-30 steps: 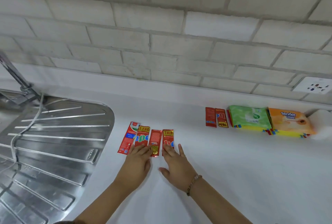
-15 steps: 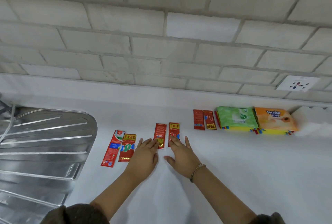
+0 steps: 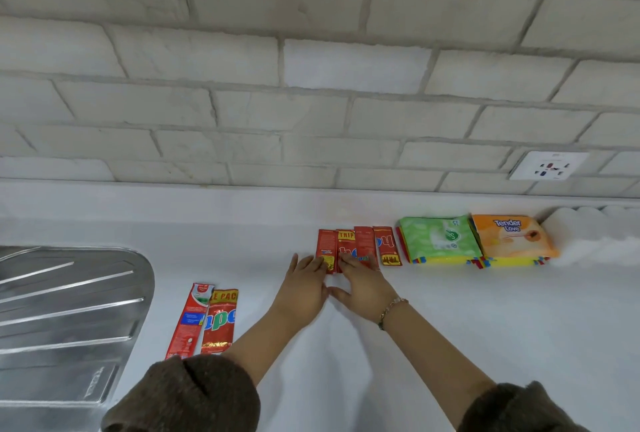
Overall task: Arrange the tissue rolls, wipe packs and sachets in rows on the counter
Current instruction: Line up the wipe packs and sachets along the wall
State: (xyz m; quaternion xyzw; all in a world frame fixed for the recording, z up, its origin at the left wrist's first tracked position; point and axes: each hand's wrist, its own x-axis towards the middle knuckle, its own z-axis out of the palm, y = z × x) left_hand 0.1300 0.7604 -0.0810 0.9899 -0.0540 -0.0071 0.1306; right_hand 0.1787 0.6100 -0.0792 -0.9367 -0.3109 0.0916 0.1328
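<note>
White counter [image 3: 433, 327], six sachets [image 3: 363, 246], two wipe packs [image 3: 440, 237]

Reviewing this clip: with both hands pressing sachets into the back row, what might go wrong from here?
1. The left hand and right hand push flat on two sachets that already overlap their neighbours; more sliding may stack them rather than line them up.
2. A further shove rightward might nudge the green wipe pack.
3. Two long sachets lie apart near the sink drainer, easily forgotten.
</note>
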